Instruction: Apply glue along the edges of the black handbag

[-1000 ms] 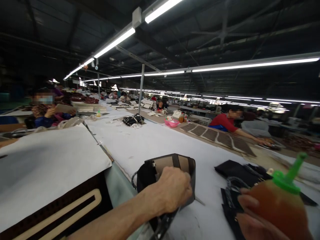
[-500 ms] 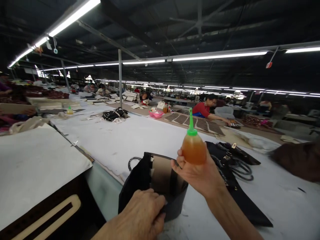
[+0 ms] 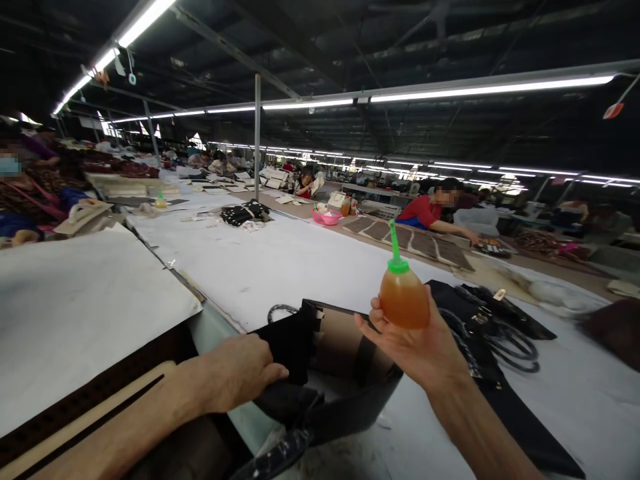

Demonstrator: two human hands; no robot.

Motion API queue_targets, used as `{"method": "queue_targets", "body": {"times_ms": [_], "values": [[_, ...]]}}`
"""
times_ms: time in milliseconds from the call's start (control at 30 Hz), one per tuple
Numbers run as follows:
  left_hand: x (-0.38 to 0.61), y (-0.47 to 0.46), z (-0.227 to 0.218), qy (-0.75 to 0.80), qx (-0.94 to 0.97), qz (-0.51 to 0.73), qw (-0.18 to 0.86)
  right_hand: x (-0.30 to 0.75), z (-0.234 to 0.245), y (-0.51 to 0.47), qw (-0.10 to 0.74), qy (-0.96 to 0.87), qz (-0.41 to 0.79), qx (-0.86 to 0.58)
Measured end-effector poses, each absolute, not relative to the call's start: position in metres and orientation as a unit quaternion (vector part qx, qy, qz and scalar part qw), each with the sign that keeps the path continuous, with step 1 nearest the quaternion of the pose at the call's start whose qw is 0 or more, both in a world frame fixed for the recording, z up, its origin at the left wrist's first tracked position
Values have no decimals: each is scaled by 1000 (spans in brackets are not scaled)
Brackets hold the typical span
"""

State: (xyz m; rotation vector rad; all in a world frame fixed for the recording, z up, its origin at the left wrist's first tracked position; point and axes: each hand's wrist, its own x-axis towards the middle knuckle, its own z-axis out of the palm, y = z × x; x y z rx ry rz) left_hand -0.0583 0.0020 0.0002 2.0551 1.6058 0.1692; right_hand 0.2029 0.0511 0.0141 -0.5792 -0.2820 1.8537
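In my right hand (image 3: 425, 350) is an upright squeeze bottle (image 3: 404, 300) of amber liquid with a green nozzle, cradled in the palm above the table. My left hand (image 3: 235, 370) is closed on the upper edge of a black bag (image 3: 355, 413), pulling its side outward; the fingertips are partly hidden. The bag stands open on the white table (image 3: 280, 257), showing a brown inner wall and a strip of pale notches. A dark cord-like handle (image 3: 283, 312) lies behind it, and a glossy patterned strap (image 3: 285, 453) hangs at the front.
Black bag pieces with looped handles (image 3: 515, 353) lie at the right. Farther back are a dark patterned bundle (image 3: 245, 212), a pink basin (image 3: 326, 215) and brown panels (image 3: 407, 240). A co-worker in red (image 3: 425, 207) reaches over the far table. White sheeting (image 3: 90, 313) covers the left table.
My left hand has moved left from inside the bag to its side edge, drawing the black fabric outward. The bottle stays upright in my right hand. The view has shifted left.
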Motion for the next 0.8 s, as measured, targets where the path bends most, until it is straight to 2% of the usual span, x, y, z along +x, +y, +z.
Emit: {"method": "queue_targets", "body": {"times_ms": [100,167,267,367,467,533,633,733,800], "values": [[-48,4,-2,629,764,3,146,203,15,54,559,-122,783,-245],[-41,4,-8,613,782,18,112,203,15,55,554,-117,787,-245],[-36,-2,-25,554,817,153,43,203,15,55,553,-99,790,-246],[-41,-11,-43,514,781,341,-101,203,14,54,562,-85,784,-250],[-45,-15,-52,581,684,406,-172,203,14,52,566,-82,781,-250],[-43,-9,-52,665,627,385,-127,202,15,50,561,-82,784,-251],[-29,9,-47,752,590,294,-2,200,15,48,552,-87,791,-249],[-10,31,-45,775,590,197,113,200,14,46,546,-98,797,-239],[1,42,-49,772,591,175,157,201,13,45,551,-87,796,-235]]}}
